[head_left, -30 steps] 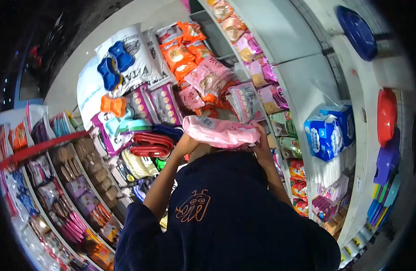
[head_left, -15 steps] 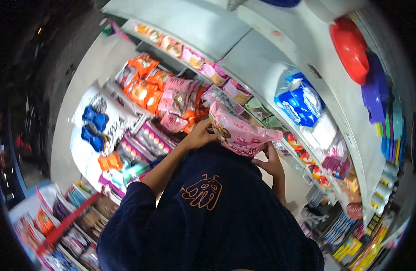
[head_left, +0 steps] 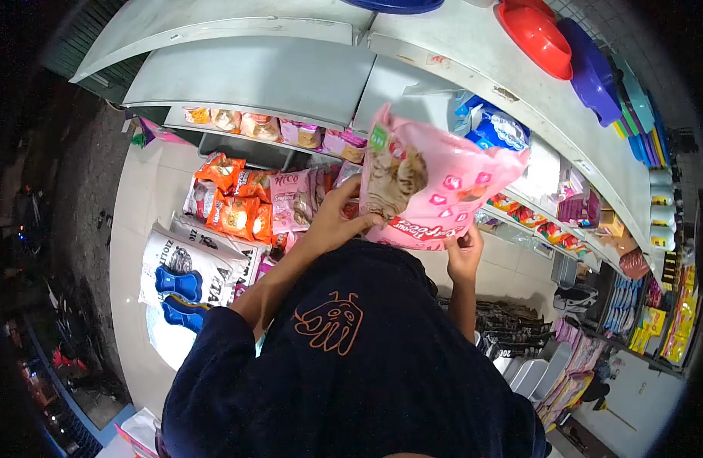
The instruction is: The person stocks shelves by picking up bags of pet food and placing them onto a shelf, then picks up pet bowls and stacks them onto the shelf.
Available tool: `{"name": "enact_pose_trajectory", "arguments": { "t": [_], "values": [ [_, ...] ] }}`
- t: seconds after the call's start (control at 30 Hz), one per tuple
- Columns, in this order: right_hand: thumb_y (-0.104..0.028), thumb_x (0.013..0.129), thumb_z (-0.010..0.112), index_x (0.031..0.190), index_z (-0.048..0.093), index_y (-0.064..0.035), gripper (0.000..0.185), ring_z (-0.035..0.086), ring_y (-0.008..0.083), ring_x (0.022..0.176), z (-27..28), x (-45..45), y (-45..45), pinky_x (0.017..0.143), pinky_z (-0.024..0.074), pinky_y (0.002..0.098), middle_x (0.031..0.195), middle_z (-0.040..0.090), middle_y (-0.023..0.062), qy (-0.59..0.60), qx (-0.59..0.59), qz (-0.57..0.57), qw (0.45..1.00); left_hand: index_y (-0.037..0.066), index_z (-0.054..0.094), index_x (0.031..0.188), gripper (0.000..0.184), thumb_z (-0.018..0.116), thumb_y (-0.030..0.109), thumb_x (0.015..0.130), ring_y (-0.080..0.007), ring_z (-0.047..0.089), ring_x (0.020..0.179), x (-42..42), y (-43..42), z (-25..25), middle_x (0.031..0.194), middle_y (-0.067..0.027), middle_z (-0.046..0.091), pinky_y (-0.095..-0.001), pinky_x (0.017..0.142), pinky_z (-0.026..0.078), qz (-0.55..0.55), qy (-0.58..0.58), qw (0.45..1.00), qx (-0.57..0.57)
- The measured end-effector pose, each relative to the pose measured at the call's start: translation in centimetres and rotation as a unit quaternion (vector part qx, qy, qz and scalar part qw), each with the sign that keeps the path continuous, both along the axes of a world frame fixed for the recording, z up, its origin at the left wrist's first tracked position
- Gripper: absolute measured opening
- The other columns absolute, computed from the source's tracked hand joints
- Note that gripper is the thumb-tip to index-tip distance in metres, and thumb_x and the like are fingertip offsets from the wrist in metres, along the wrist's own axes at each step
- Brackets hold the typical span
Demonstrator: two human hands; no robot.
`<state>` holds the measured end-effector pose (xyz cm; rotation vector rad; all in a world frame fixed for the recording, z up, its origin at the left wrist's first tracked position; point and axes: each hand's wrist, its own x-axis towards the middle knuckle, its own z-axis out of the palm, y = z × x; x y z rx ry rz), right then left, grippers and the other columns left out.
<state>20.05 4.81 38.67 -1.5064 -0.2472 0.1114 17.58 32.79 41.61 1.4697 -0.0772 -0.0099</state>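
Observation:
Both of my hands hold a pink bag of cat food (head_left: 443, 187) in front of my chest. A striped cat is printed on its side facing me, beside pink shapes and a red band with lettering. My left hand (head_left: 342, 220) grips the bag's lower left edge, with the thumb on the front. At its lower right corner, my right hand (head_left: 464, 252) pinches the plastic. The fingers behind the bag are hidden. Just left of my left hand stand more pink bags (head_left: 292, 200) and orange bags (head_left: 233, 217).
Grey shelves (head_left: 252, 72) curve across the top, with small packets (head_left: 260, 126) on the lower one. Red (head_left: 533, 34) and purple basins (head_left: 592, 72) sit at upper right, above a blue pack (head_left: 498, 126). Blue bone-shaped bowls (head_left: 177, 282) lie on a white sack (head_left: 157, 256) at left.
The pink bag has been raised and turned, so its cat picture and front now face me. Both hands still hold it. My view has rotated and shows more floor at right.

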Motion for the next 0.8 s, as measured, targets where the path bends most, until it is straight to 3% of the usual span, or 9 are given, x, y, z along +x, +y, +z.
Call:
{"name": "enact_pose_trajectory", "arguments": {
  "t": [0.1,0.3,0.4,0.47,0.57,0.6,0.7,0.73,0.8],
  "values": [
    [-0.015,0.087,0.070,0.124,0.051,0.0051,0.047,0.059,0.0118,0.098,0.6,0.1,0.4,0.086,0.0467,0.0279,0.109,0.063,0.0066,-0.037,0.017,-0.005,0.999,-0.001,0.042,0.136,0.079,0.084,0.012,0.070,-0.0185,0.051,0.120,-0.7,-0.1,1.6,0.129,-0.0124,0.055,-0.0351,0.102,0.040,-0.028,-0.020,0.999,-0.037],
    [-0.012,0.089,0.069,0.123,0.054,0.0045,0.041,0.059,0.0100,0.095,1.8,-1.1,1.2,0.084,0.0464,0.0257,0.108,0.064,0.0050,-0.038,0.038,-0.033,0.998,0.001,0.033,0.143,0.089,0.084,0.009,0.070,-0.0191,0.046,0.126,-1.6,1.1,2.2,0.137,-0.0103,0.048,-0.0357,0.105,0.037,-0.147,0.013,0.988,0.041],
    [-0.014,0.090,0.068,0.122,0.055,0.0044,0.039,0.058,0.0099,0.096,3.5,-0.8,2.2,0.086,0.0452,0.0258,0.109,0.064,0.0052,-0.070,0.040,-0.052,0.995,0.002,0.029,0.145,0.093,0.084,0.009,0.071,-0.0185,0.046,0.124,-0.5,1.8,3.0,0.136,-0.0099,0.048,-0.0356,0.104,0.038,-0.140,-0.072,0.987,0.032],
    [-0.017,0.091,0.067,0.120,0.055,0.0043,0.038,0.058,0.0098,0.096,6.5,0.2,3.1,0.086,0.0448,0.0257,0.109,0.064,0.0053,-0.101,0.031,-0.069,0.992,0.003,0.025,0.147,0.096,0.084,0.010,0.071,-0.0175,0.046,0.123,0.5,2.0,5.6,0.133,-0.0098,0.050,-0.0357,0.102,0.040,-0.146,-0.069,0.987,-0.009],
    [-0.021,0.093,0.065,0.116,0.057,0.0042,0.035,0.057,0.0098,0.095,11.8,1.2,3.8,0.085,0.0448,0.0254,0.107,0.064,0.0051,-0.137,0.026,-0.086,0.987,0.004,0.021,0.148,0.099,0.084,0.009,0.071,-0.0167,0.046,0.123,1.7,2.4,11.3,0.134,-0.0096,0.049,-0.0360,0.101,0.041,-0.109,-0.140,0.982,0.059],
    [-0.021,0.093,0.065,0.116,0.057,0.0042,0.035,0.057,0.0098,0.095,13.8,1.5,4.1,0.085,0.0450,0.0256,0.107,0.064,0.0052,-0.140,0.030,-0.090,0.986,0.004,0.019,0.148,0.100,0.083,0.008,0.072,-0.0174,0.045,0.124,1.9,2.4,13.8,0.137,-0.0103,0.045,-0.0359,0.102,0.040,-0.125,-0.090,0.988,0.006],
    [-0.022,0.093,0.065,0.119,0.057,0.0048,0.039,0.058,0.0108,0.096,19.9,2.9,5.1,0.086,0.0459,0.0276,0.108,0.065,0.0066,-0.218,0.046,-0.095,0.970,0.004,0.016,0.148,0.099,0.082,0.007,0.074,-0.0189,0.045,0.126,3.1,2.5,18.4,0.140,-0.0112,0.042,-0.0357,0.104,0.040,-0.108,-0.192,0.975,-0.008],
    [-0.022,0.092,0.065,0.120,0.056,0.0054,0.040,0.058,0.0114,0.097,21.8,2.9,5.5,0.087,0.0459,0.0279,0.108,0.065,0.0069,-0.253,0.054,-0.099,0.961,0.003,0.016,0.148,0.098,0.081,0.007,0.075,-0.0210,0.045,0.127,3.4,2.9,19.5,0.140,-0.0124,0.041,-0.0356,0.104,0.039,-0.107,-0.230,0.966,0.046],
    [-0.020,0.092,0.065,0.125,0.053,0.0069,0.044,0.058,0.0124,0.101,25.5,2.9,5.6,0.089,0.0453,0.0281,0.110,0.064,0.0075,-0.286,0.067,-0.083,0.952,0.002,0.014,0.147,0.098,0.080,0.006,0.075,-0.0214,0.047,0.125,3.9,2.9,22.4,0.138,-0.0133,0.042,-0.0359,0.103,0.040,-0.104,-0.296,0.948,0.049]
  ]
}}
